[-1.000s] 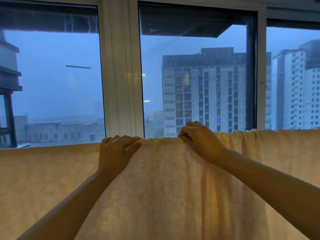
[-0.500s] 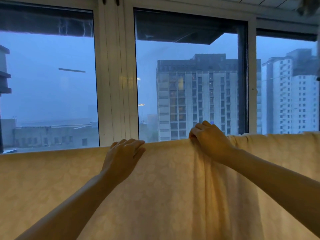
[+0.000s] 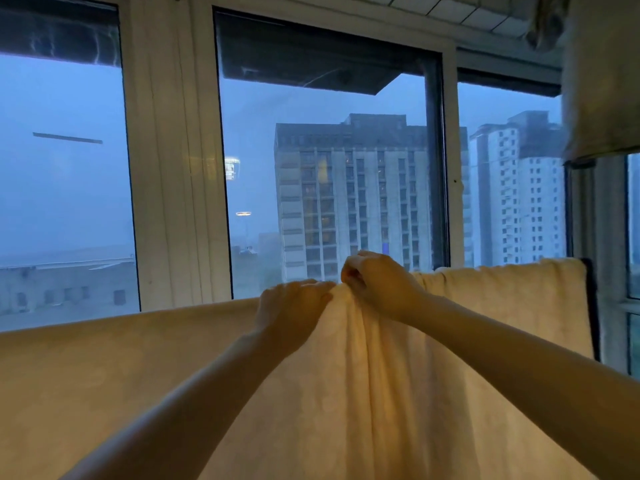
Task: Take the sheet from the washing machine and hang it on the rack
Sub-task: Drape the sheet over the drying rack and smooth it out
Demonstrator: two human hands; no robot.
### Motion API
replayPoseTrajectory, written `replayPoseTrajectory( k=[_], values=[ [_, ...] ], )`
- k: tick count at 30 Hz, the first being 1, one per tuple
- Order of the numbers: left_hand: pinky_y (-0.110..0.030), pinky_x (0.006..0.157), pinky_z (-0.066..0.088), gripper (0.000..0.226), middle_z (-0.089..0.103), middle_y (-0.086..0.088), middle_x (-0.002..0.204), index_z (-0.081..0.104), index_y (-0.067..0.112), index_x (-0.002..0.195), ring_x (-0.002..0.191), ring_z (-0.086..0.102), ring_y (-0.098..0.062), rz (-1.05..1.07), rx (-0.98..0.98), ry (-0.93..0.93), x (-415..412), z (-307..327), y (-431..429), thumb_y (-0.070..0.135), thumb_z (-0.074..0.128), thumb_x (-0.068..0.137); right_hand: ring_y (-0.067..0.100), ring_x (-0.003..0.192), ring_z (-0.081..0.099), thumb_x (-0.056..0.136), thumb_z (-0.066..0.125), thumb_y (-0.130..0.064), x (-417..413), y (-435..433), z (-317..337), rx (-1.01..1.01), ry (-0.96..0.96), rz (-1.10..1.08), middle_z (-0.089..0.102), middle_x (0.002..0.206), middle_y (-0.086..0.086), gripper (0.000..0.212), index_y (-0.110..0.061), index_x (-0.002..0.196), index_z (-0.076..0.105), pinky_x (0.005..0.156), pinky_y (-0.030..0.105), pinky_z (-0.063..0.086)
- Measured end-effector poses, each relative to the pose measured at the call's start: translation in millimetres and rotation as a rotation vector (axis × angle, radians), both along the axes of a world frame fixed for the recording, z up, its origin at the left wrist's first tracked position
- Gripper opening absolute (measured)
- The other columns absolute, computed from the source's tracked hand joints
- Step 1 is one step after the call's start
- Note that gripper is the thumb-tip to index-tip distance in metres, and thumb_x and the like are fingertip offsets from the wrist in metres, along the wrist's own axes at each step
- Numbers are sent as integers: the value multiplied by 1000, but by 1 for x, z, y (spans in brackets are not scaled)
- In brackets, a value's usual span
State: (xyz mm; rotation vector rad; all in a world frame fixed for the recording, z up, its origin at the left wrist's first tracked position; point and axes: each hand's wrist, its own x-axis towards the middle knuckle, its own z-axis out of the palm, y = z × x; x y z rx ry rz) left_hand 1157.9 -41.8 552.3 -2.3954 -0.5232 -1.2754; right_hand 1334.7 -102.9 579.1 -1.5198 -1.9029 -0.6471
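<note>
One cream sheet point(image 3: 346, 393), top edge pinched by two hands: left hand point(image 3: 294, 306), right hand point(image 3: 377, 282).

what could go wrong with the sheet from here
1. The sheet is bunched into folds where the right hand pinches its top edge; left so, that part may dry slowly.
2. The left hand rests beside it; pulling sideways could drag the sheet unevenly, perhaps off its support, which is hidden.
</note>
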Motion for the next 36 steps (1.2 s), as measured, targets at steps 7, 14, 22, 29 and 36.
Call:
replayPoseTrajectory(
  k=[7, 14, 22, 29, 36],
  values=[
    [-35, 54, 55, 64, 68, 6, 69, 71, 26, 89, 56, 63, -13, 68, -19, 1, 23, 0, 10, 64, 20, 89, 7, 87, 56, 92, 56, -31, 41, -16, -5, -80, 59, 52, 57, 101, -5, 27, -21, 117, 55, 79, 18, 46],
    [-27, 68, 50, 75, 71, 9, 89, 67, 37, 104, 78, 65, -12, 174, -188, 48, 23, 2, 14, 78, 9, 81, 10, 93, 59, 96, 50, -23, 49, -3, -16, -18, -15, 145, 60, 107, -1, 22, -19, 115, 61, 83, 18, 44],
    [-37, 88, 52, 47, 69, 13, 111, 62, 47, 113, 97, 63, -10, 345, -460, 52, 19, 10, -1, 71, 36, 84, 15, 89, 61, 94, 51, -12, 57, 5, -5, 45, 58, 254, 67, 97, 5, 23, -13, 103, 73, 84, 24, 46],
    [-34, 88, 53, 37, 67, 18, 112, 62, 47, 115, 97, 63, -7, 378, -532, 37, 19, 16, -17, 62, 42, 87, 20, 87, 60, 91, 50, -6, 137, -14, 10, 86, 44, 4, 60, 91, 1, 24, -16, 103, 69, 81, 33, 48],
    [-35, 86, 54, 65, 67, 15, 114, 60, 43, 119, 97, 63, -8, 356, -551, 54, 28, 17, -22, 72, 27, 72, 20, 112, 55, 91, 54, -7, 122, -28, 4, 20, -61, 51, 63, 117, 5, 30, -16, 118, 62, 95, 32, 46]
  ],
)
